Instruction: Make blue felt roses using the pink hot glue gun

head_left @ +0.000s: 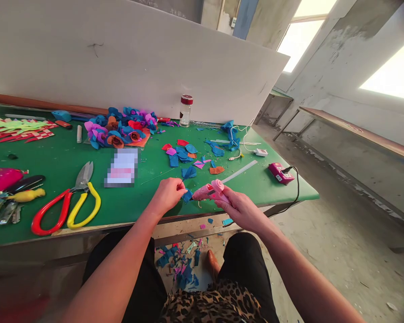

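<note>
My right hand (239, 207) is wrapped round the handle of a pink glue gun (209, 191), its nozzle pointing left. A clear glue stick (240, 170) lies in line behind the gun; whether it sits in the gun I cannot tell. Between the fingertips of my left hand (168, 194) is a small blue paper piece (187, 195), right at the nozzle. Just beyond the hands lie loose blue, pink, red and orange paper pieces (178, 157) on the green table (148, 197).
Red-and-yellow-handled scissors (82, 179) lie at left, beside a blurred-out rectangle (121, 168). Paper flowers (121, 128) are heaped behind. A red-lidded jar (186, 111) stands by the white board (128, 63). A power strip (281, 173) with a black cord sits near the right edge. Scraps (183, 264) litter the floor.
</note>
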The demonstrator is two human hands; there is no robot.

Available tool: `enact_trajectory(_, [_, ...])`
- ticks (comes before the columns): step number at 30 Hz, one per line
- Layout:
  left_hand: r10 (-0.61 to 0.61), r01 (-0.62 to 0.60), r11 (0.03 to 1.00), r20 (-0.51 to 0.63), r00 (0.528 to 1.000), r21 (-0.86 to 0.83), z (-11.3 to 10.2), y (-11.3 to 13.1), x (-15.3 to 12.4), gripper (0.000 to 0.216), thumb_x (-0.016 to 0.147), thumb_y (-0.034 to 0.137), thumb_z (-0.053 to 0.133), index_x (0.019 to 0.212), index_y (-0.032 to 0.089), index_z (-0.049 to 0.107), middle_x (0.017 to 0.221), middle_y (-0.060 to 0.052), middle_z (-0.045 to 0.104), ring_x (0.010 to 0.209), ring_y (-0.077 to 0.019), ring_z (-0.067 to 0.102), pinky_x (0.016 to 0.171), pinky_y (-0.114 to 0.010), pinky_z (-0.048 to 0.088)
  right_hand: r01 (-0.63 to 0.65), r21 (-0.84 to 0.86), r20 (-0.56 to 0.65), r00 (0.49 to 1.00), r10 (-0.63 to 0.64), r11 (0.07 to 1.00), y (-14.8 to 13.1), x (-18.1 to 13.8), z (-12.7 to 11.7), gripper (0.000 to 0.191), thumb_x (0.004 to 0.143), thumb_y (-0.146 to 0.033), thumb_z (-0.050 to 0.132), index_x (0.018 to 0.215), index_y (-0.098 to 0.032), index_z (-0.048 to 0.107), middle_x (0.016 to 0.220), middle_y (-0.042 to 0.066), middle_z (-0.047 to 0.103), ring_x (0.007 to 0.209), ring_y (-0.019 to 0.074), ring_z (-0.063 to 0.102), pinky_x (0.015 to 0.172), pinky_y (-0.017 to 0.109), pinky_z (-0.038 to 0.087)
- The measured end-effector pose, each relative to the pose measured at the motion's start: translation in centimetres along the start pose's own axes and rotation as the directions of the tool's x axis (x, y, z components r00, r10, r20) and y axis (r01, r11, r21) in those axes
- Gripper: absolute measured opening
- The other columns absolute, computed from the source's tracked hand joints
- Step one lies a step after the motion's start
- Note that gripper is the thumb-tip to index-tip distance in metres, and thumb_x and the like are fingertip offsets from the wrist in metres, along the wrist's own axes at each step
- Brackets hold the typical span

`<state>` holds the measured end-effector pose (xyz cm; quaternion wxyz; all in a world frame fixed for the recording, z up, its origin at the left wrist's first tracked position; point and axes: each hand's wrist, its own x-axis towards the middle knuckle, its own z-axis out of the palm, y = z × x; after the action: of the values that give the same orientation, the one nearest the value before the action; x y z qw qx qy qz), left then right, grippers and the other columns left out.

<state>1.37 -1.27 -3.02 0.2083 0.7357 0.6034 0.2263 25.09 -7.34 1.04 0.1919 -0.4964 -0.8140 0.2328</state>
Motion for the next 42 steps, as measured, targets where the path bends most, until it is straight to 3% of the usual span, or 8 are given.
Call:
enact_trajectory(12, [-0.006, 0.006, 1.000, 0.003, 1.000, 0.000, -0.04, 0.09, -0.07, 0.013, 0.076, 0.026, 0.062, 0.066, 0.019, 0.066, 0.069, -0.003, 0.071, 0.065, -0.0170, 0.061, 0.059, -0.026, 0.037, 0.005, -0.008, -0.004, 1.000, -0.005, 1.000, -0.25, 0.08, 0.01, 0.021, 0.094, -0.035, 0.040, 0.096, -0.019, 0.054, 0.074, 0.001, 0.059, 0.063, 0.0158, 0.051, 0.059, 0.025, 0.036])
enact_trajectory(25, [0.016, -0.016, 1.000, -0.006, 1.000, 0.001, 0.12, -0.18, 0.07, 0.013, 0.075, 0.027, 0.062, 0.065, 0.020, 0.066, 0.068, -0.003, 0.071, 0.065, -0.0173, 0.061, 0.059, -0.027, 0.038, 0.011, 0.018, 0.006, 1.000, -0.011, 1.000, -0.70, 0.04, -0.26, 0.033, 0.095, -0.035, 0.040, 0.121, -0.019, 0.053, 0.082, 0.004, 0.066, 0.068, 0.0179, 0.056, 0.067, 0.028, 0.042])
enact_trajectory(32, [0.017, -0.017, 1.000, -0.008, 1.000, -0.006, 0.16, -0.18, 0.06, 0.013, 0.075, 0.028, 0.062, 0.066, 0.019, 0.067, 0.067, -0.003, 0.069, 0.063, -0.0178, 0.060, 0.058, -0.027, 0.037, 0.006, -0.021, -0.017, 1.000, -0.006, 1.000, -0.08, 0.10, 0.09, 0.025, 0.095, -0.037, 0.039, 0.105, -0.019, 0.055, 0.080, 0.003, 0.064, 0.067, 0.0171, 0.056, 0.062, 0.026, 0.038])
enact_trajectory(42, [0.013, -0.013, 1.000, 0.000, 1.000, 0.006, -0.03, 0.08, -0.02, 0.013, 0.075, 0.027, 0.062, 0.066, 0.019, 0.067, 0.068, -0.003, 0.070, 0.063, -0.0173, 0.060, 0.059, -0.027, 0.038, -0.007, -0.064, -0.024, 1.000, 0.005, 0.998, -0.03, 0.05, 0.03, 0.022, 0.095, -0.036, 0.040, 0.099, -0.019, 0.054, 0.079, 0.003, 0.063, 0.066, 0.0166, 0.055, 0.060, 0.025, 0.036])
